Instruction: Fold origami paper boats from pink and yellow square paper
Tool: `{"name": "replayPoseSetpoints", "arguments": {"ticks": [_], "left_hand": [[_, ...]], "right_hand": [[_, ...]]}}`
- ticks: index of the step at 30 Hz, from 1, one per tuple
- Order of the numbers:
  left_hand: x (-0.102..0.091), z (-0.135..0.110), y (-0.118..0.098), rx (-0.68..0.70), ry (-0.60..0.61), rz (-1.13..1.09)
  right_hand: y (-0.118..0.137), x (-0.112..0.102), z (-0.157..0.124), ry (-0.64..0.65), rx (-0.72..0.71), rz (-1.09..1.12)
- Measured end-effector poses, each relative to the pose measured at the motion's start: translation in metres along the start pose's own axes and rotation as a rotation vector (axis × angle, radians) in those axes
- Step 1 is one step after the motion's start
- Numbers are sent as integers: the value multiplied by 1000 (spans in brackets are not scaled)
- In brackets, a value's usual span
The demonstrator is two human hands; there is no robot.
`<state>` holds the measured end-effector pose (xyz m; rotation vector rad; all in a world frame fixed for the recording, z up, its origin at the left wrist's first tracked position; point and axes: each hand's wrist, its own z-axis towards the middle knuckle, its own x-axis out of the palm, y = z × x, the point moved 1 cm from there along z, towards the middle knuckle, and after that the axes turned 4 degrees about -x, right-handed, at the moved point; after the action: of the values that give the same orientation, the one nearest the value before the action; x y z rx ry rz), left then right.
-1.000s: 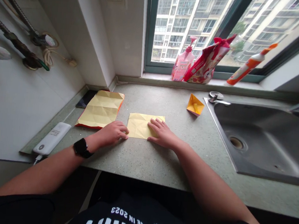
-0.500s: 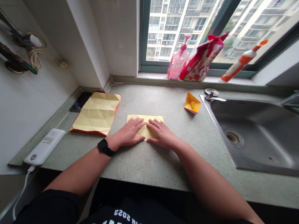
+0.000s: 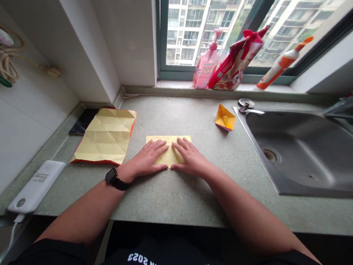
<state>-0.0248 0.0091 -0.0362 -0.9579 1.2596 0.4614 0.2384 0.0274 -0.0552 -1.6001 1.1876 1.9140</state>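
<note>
A folded sheet of pale yellow paper (image 3: 168,150) lies flat on the grey-green counter in front of me. My left hand (image 3: 148,157) rests on its left half, palm down with the fingers stretched out. On the right half lies my right hand (image 3: 189,158), also flat and with its fingers apart. The two thumbs are close together near the paper's lower edge, and the hands cover much of the sheet. To the left is a stack of creased yellow paper (image 3: 106,136) with red undersides. A small orange folded paper boat-like shape (image 3: 225,118) stands at the back right.
A steel sink (image 3: 310,152) with a tap (image 3: 249,109) takes up the right side. A dark phone-like slab (image 3: 84,121) lies partly under the stack. A white power bank (image 3: 37,186) with a cable sits front left. Bottles and a red bag (image 3: 238,61) line the windowsill.
The view has shifted slightly. Both hands stay flat on the folded paper, a little farther apart at the fingertips, so more of its middle shows.
</note>
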Motion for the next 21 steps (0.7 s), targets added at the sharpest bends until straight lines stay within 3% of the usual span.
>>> {"name": "replayPoseSetpoints", "arguments": {"ticks": [11, 21], "left_hand": [[-3, -6, 15, -94, 39, 16], [-23, -23, 41, -255, 145, -5]], "right_hand": [[-40, -25, -15, 132, 112, -12], [-38, -42, -17, 200, 134, 28]]}}
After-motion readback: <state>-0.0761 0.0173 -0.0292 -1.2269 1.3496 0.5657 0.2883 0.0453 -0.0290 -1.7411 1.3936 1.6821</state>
